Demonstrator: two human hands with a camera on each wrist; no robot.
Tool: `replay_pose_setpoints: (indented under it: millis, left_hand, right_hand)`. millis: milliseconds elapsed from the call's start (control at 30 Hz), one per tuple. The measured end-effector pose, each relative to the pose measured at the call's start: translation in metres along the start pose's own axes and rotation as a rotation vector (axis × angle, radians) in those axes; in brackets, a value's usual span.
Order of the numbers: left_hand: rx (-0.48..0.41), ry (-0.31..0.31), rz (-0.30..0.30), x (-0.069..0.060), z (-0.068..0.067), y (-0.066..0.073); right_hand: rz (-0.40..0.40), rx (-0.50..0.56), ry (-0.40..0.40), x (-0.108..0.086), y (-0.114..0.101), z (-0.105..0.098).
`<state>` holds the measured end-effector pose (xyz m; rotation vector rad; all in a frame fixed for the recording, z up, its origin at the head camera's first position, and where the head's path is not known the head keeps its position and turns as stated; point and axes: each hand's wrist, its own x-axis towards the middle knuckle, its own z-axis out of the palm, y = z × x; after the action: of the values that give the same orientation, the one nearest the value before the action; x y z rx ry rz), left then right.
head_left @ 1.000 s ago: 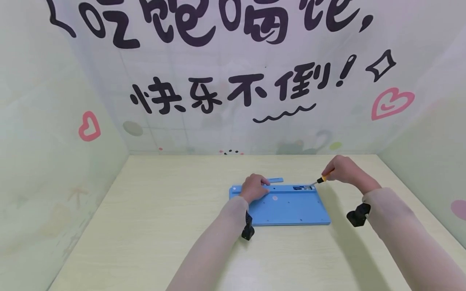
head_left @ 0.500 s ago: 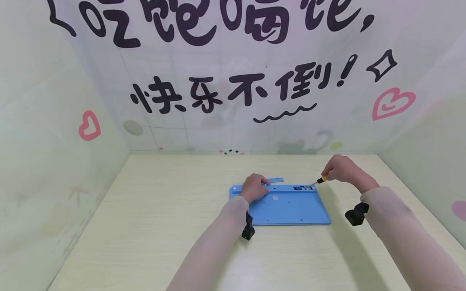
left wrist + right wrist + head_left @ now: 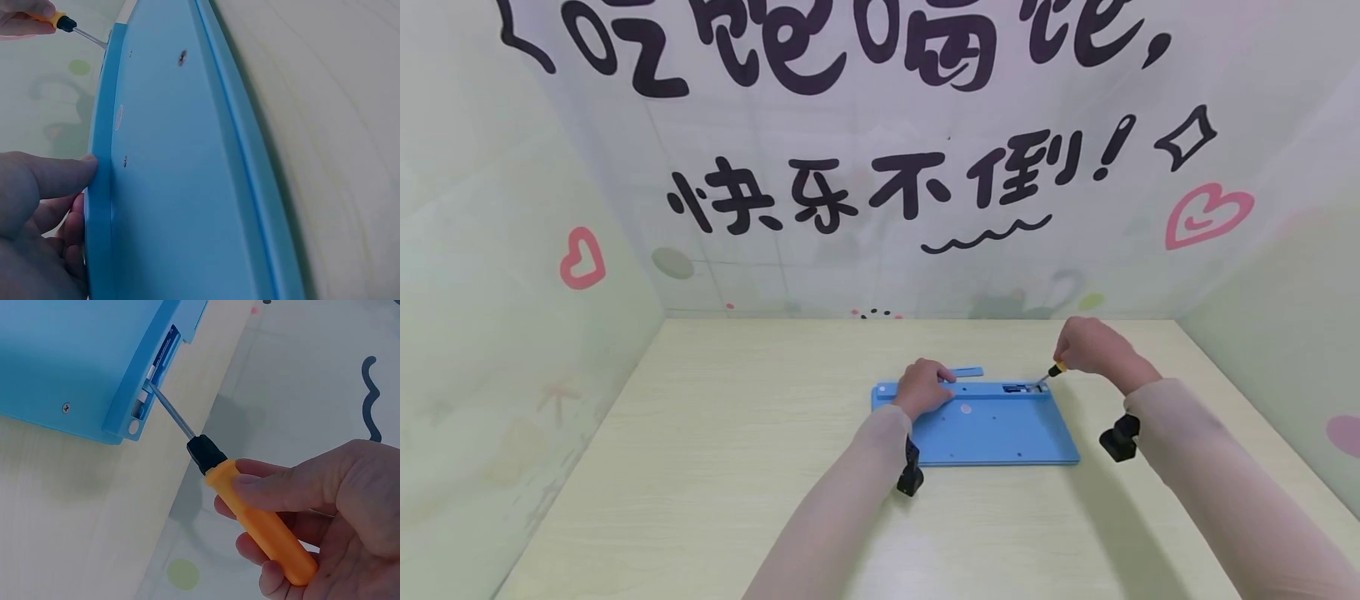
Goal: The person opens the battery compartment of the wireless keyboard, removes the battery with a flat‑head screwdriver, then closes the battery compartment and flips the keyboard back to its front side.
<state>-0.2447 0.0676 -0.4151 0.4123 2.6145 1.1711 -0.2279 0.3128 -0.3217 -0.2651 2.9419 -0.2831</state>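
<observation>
A blue keyboard [image 3: 992, 429] lies underside up on the table, its raised battery ridge at the far side. My left hand [image 3: 925, 387] grips that ridge left of its middle, thumb on top and fingers curled at the back edge, as the left wrist view shows. My right hand [image 3: 1093, 346] holds a screwdriver [image 3: 262, 525] with an orange handle and black collar. Its metal shaft slants into the uncovered battery compartment [image 3: 162, 356] at the ridge's right end. Something dark and something pale lie inside the compartment; the shaft partly hides them.
Behind the keyboard lies a narrow blue cover [image 3: 967, 372], partly behind my left hand. The pale wooden table [image 3: 700, 467] meets a printed cloth wall [image 3: 820, 275] at the back, with side walls left and right. A black camera [image 3: 1120, 439] sits on my right wrist.
My right hand and forearm have shifted a little to the left, and the screwdriver handle moved with them, its tip staying at the compartment. The left hand and the keyboard hold still.
</observation>
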Motion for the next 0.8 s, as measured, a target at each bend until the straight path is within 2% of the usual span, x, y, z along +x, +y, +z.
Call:
replay_pose_setpoints:
  millis: [167,400,600,800]
  left_hand:
    - [0.004,0.007,0.009,0.000,0.000,0.000]
    - [0.029,0.023,0.020,0.002,0.002,-0.004]
    - [0.020,0.014,0.004,0.003,0.002,-0.004]
    - [0.013,0.009,-0.011,0.004,0.004,-0.005]
  right_hand:
    - [-0.011,-0.052,0.052,-0.003,-0.015,0.002]
    - [-0.023,-0.089,0.055,-0.001,-0.024,0.004]
    - [-0.029,-0.012,0.013,0.005,0.000,0.006]
    - [-0.017,0.142,0.004,-0.005,0.029,0.011]
